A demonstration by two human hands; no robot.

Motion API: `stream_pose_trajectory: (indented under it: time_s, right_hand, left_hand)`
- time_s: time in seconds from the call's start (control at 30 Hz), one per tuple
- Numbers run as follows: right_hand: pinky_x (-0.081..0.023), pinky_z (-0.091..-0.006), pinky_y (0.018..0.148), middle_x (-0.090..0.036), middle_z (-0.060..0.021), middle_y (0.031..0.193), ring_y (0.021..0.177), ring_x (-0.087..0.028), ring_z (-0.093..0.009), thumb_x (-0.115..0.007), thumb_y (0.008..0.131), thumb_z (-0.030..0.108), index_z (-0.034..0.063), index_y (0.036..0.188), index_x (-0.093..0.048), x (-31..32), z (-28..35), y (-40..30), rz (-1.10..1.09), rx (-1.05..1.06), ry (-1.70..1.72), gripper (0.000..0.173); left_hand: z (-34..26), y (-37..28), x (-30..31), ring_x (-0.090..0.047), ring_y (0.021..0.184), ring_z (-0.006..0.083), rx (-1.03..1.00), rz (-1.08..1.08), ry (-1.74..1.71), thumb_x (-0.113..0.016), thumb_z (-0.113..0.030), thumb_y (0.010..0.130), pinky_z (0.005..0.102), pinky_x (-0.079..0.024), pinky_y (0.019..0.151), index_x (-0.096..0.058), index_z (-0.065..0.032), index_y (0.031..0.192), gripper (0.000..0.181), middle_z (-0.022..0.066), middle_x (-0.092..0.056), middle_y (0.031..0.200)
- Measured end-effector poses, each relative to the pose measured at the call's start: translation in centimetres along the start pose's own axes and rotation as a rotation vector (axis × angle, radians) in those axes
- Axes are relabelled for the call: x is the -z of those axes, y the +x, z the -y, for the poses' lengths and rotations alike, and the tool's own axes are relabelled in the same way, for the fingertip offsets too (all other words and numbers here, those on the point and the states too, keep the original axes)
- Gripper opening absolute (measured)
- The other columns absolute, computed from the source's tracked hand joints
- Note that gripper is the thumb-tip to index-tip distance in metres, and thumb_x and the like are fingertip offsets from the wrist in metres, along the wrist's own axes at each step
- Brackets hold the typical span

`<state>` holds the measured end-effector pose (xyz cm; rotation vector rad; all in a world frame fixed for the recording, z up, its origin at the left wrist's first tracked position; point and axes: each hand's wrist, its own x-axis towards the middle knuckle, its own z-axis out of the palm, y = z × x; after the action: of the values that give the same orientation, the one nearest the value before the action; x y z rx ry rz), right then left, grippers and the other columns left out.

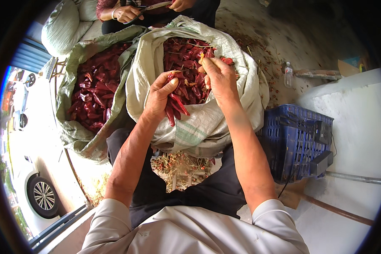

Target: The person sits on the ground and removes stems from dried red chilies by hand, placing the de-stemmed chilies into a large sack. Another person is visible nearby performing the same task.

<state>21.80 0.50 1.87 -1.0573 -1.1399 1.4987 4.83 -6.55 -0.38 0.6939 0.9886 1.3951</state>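
Observation:
My left hand [160,94] grips a small bunch of dried red chili peppers [177,106], their tips hanging down over the sack's near rim. Its thumb presses near their top ends. To the right, my right hand [220,79] pinches a small yellowish piece [202,57], apparently a pepper stem cap, between thumb and finger. Both hands are above an open white woven sack [147,63] holding many more red chili peppers [190,89], some with stems. At its left stands a greenish woven sack [65,92], with glossy red peppers [96,89] inside.
Across from me, a person's hand [127,14] holds scissors [149,8]. A blue plastic crate [277,143] with dark boxes stands at right, beyond it a clear bottle [288,75]. Stem scraps [181,166] lie between my legs. A full sack [58,30] sits at far left.

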Motion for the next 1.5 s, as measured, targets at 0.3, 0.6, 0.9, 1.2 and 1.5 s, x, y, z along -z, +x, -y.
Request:
stream_pose_trajectory:
  time_s: [0.3, 0.6, 0.9, 1.2, 1.5]
  right_hand:
    - [-0.041, -0.0220, 0.047, -0.069, -0.0018, 0.080, 0.053, -0.049, -0.004, -0.070, 0.091, 0.023, 0.0021, 0.105, -0.072, -0.9, 0.3, 0.3, -0.028, -0.003, -0.157, 0.025]
    - [-0.045, -0.0220, 0.052, -0.071, -0.0028, 0.083, 0.059, -0.054, -0.005, -0.071, 0.090, 0.021, 0.0007, 0.111, -0.071, -2.7, 0.4, -0.3, 0.024, 0.019, -0.349, 0.029]
    - [-0.047, -0.0228, 0.055, -0.071, -0.0036, 0.086, 0.062, -0.055, -0.006, -0.070, 0.090, 0.016, -0.0021, 0.108, -0.070, -3.5, -1.3, 0.1, -0.015, -0.010, -0.449, 0.026]
    - [-0.044, -0.0198, 0.056, -0.068, -0.0004, 0.082, 0.063, -0.053, -0.004, -0.070, 0.092, 0.014, -0.0010, 0.112, -0.070, -1.7, -2.0, -0.8, -0.016, -0.050, -0.521, 0.025]
    - [-0.053, -0.0292, 0.070, -0.074, -0.0104, 0.087, 0.074, -0.069, -0.015, -0.071, 0.087, 0.018, 0.0013, 0.100, -0.072, -2.5, -1.8, -0.1, 0.085, 0.159, -0.558, 0.021]
  left_hand:
    - [-6.8, 1.6, 7.3, -0.062, 0.064, 0.0141, -0.016, -0.309, 0.014, -0.062, -0.019, 0.095, 0.0292, -0.050, 0.054, -0.063, -0.0062, 0.111, 0.021, 0.0038, -0.065, 0.081]
    - [-8.8, -0.1, 24.5, -0.065, 0.098, 0.0362, -0.102, -0.654, 1.785, -0.068, -0.030, 0.082, 0.0466, -0.051, 0.082, -0.066, -0.0142, 0.114, 0.035, 0.0158, -0.069, 0.100]
    - [-9.6, 4.5, 36.4, -0.069, 0.086, 0.0364, 0.010, -0.648, 2.218, -0.049, -0.017, 0.090, 0.0484, -0.054, 0.068, -0.067, -0.0208, 0.106, 0.024, 0.0159, -0.069, 0.093]
    - [-11.0, 5.6, 41.3, -0.068, 0.097, 0.0361, 0.395, -0.647, 2.186, -0.062, -0.022, 0.085, 0.0485, -0.054, 0.082, -0.068, -0.0135, 0.114, 0.031, 0.0183, -0.069, 0.106]
    - [-14.5, -0.8, 28.4, -0.061, 0.109, 0.0346, -0.054, -0.429, 2.259, -0.067, -0.027, 0.086, 0.0442, -0.050, 0.091, -0.062, -0.0091, 0.124, 0.042, 0.0167, -0.063, 0.122]
